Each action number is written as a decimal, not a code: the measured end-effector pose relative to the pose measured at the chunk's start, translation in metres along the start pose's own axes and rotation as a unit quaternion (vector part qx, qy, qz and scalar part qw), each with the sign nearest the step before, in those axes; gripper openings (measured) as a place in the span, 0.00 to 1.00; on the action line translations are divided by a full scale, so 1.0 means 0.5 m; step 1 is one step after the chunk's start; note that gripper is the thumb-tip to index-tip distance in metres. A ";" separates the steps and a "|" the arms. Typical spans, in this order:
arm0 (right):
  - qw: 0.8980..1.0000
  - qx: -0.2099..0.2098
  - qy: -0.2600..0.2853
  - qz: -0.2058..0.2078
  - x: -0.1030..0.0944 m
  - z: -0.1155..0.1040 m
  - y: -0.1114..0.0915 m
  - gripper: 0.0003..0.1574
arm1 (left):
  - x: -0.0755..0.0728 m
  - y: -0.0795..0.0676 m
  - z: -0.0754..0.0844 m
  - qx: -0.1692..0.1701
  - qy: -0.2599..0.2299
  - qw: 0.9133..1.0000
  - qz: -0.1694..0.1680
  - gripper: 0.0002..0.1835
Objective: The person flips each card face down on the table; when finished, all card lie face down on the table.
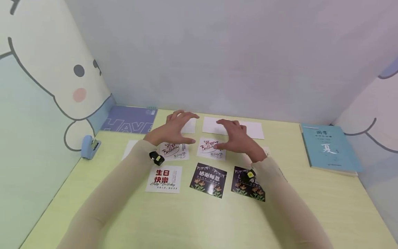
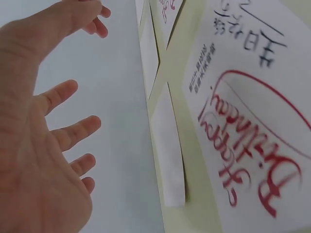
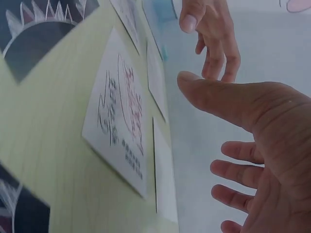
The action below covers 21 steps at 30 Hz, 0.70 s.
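Both hands hover over rows of cards on the table, palms facing each other and holding nothing. My left hand has its fingers spread above a Happy Birthday card. Opposite it, my right hand is spread beside a second Happy Birthday card. Nearer the body lie a white card with red characters and two dark flowered cards, one in the middle and one partly under the right wrist. Blank white cards lie behind the hands; another card is mostly hidden by the right hand.
A blue stapler stands at the table's left edge. A purple-blue folder or booklet lies at the back left. On the right is a blue book. A pale wall rises behind the table.
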State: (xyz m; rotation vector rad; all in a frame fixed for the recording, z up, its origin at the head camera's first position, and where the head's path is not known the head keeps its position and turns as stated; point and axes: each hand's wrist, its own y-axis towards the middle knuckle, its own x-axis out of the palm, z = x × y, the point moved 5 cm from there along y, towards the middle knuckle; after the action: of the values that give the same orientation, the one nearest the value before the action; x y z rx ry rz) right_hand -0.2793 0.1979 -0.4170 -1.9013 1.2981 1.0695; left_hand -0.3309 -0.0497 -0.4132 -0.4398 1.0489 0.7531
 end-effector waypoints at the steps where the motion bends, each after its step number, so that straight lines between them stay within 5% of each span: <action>1: 1.000 -0.010 0.001 -0.004 0.007 -0.015 0.004 0.64 | -0.002 -0.013 -0.008 -0.004 0.002 1.000 0.001 0.51; 10: 0.997 -0.066 0.028 -0.033 0.054 -0.115 0.036 0.60 | -0.014 -0.117 -0.053 -0.034 -0.041 0.998 0.011 0.57; 21: 0.995 -0.070 0.007 -0.067 0.113 -0.171 0.072 0.60 | -0.008 -0.177 -0.066 -0.074 -0.045 0.996 0.024 0.59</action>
State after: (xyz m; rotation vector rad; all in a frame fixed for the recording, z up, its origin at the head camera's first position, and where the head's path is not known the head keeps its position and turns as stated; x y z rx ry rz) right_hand -0.2771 0.0893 -0.4244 -2.0706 1.1120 1.1043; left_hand -0.2870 -0.1326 -0.4262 -0.5043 0.9247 0.8894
